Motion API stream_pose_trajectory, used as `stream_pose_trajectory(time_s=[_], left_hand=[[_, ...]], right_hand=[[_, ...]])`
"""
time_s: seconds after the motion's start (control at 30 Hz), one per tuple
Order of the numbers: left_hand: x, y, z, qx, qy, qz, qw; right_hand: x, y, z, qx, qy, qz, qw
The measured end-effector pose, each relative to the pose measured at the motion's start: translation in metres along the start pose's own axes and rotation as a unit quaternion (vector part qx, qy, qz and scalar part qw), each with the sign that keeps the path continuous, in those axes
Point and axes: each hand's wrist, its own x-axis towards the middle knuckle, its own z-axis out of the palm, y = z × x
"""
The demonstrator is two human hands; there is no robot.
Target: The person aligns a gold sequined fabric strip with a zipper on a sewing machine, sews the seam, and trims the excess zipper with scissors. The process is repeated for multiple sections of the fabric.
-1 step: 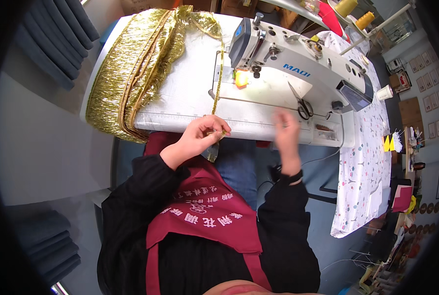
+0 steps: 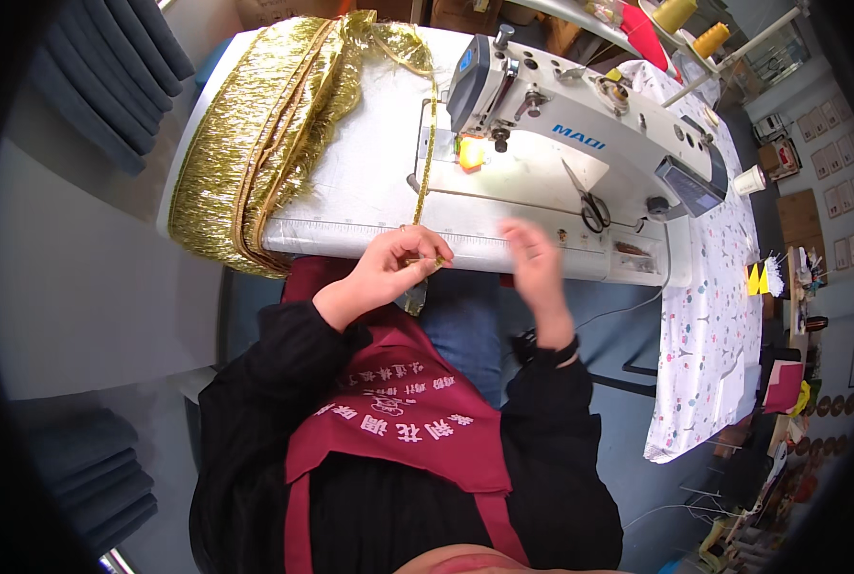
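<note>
Pinched in my left hand (image 2: pixel 393 263) is the end of a narrow gold trim (image 2: pixel 425 163), at the front edge of the sewing table. The trim runs up from my fingers, across the table left of the sewing machine's needle area, to a big folded bundle of gold tinsel fringe (image 2: pixel 221 143). A small piece hangs below my left hand. My right hand (image 2: pixel 537 268), smeared by motion, is over the table's front edge, apart from my left hand. Whether its fingers hold anything does not show. Black-handled scissors (image 2: pixel 591 206) lie farther right on the table.
The white sewing machine (image 2: pixel 580 124) spans the table's far right side. A small orange and yellow item (image 2: pixel 470 153) sits beside its needle. Yellow thread cones (image 2: pixel 709 40) stand behind. A patterned cloth (image 2: pixel 704 354) covers the surface at the right.
My right hand has moved left, closer to my left hand. The left hand keeps its pinch on the trim, nearly in the same place.
</note>
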Motion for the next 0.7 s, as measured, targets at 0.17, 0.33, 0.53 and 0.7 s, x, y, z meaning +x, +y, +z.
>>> stream_pose_trajectory(time_s=[0.17, 0.33, 0.53, 0.7], left_hand=[[-0.007, 0.017, 0.002, 0.03, -0.059, 0.035, 0.997], [-0.021, 0.023, -0.017, 0.081, -0.097, 0.063, 0.99], [0.011, 0.042, -0.062, 0.158, -0.095, -0.001, 0.983], [0.15, 0.061, -0.16, 0.462, -0.164, -0.287, 0.823]], right_hand=[[-0.025, -0.026, 0.077, 0.271, -0.17, 0.084, 0.944], [-0.024, -0.028, 0.068, 0.377, -0.24, 0.146, 0.883], [-0.039, -0.04, 0.045, 0.283, -0.23, 0.187, 0.912], [-0.05, -0.044, 0.035, 0.241, -0.27, 0.167, 0.917]])
